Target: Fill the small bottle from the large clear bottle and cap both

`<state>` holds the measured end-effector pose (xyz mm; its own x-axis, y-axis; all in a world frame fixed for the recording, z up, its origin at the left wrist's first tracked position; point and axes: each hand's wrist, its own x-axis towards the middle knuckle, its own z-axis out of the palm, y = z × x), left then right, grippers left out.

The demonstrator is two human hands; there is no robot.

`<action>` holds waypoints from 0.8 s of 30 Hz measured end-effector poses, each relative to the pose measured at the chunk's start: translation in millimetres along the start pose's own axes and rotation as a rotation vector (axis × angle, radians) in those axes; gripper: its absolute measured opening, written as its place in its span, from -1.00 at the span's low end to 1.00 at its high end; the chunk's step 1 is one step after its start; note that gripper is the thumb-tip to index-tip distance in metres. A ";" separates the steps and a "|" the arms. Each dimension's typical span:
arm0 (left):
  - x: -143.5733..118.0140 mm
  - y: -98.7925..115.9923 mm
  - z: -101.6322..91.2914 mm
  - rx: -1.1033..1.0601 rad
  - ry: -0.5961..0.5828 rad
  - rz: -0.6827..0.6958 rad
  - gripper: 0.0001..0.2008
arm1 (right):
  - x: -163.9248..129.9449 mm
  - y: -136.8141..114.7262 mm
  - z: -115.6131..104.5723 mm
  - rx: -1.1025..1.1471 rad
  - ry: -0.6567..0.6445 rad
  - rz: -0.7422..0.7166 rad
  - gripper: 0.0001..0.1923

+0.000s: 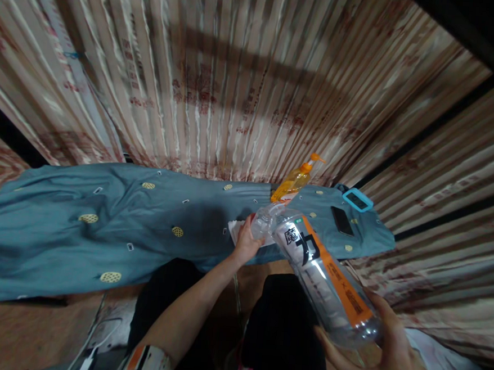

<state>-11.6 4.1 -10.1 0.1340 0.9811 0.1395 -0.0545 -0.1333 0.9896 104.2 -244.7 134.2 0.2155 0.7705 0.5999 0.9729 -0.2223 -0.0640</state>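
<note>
My left hand [248, 242] is closed around a small clear cup [263, 222], which stands over the cloth in front of me. A large clear plastic bottle [329, 281] with a silver and orange label lies tilted in my right hand [391, 353], which grips it near the base. The bottle's neck end points down and left, right by the cup; whether the two touch I cannot tell. Under my left hand a white sheet of paper or tissue [234, 229] shows in part. Just beyond the cup stands an orange pump bottle [293, 183] holding yellow liquid.
A blue-green cloth with pineapple prints [113, 215] covers the long narrow surface. A dark phone [342, 220] and a blue-framed digital clock or timer [357, 200] lie at its right end. Patterned curtains [220, 81] hang close behind and on the right. A white cable [91, 349] is at lower left.
</note>
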 end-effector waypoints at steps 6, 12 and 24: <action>-0.8 3.8 -1.0 0.032 -0.020 -0.020 -0.22 | -0.5 9.9 4.6 -0.025 0.033 -0.048 -0.09; -1.5 9.3 -1.6 0.026 -0.010 -0.025 -0.22 | 1.2 13.3 5.9 -0.041 0.050 -0.113 -0.09; -0.7 2.6 -0.6 0.007 -0.031 -0.011 -0.21 | 3.8 6.7 4.2 -0.059 0.082 -0.136 -0.16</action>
<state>-12.5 3.1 -7.6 0.1651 0.9777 0.1300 -0.0456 -0.1241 0.9912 111.9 -240.8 132.7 0.0725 0.7448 0.6634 0.9855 -0.1559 0.0673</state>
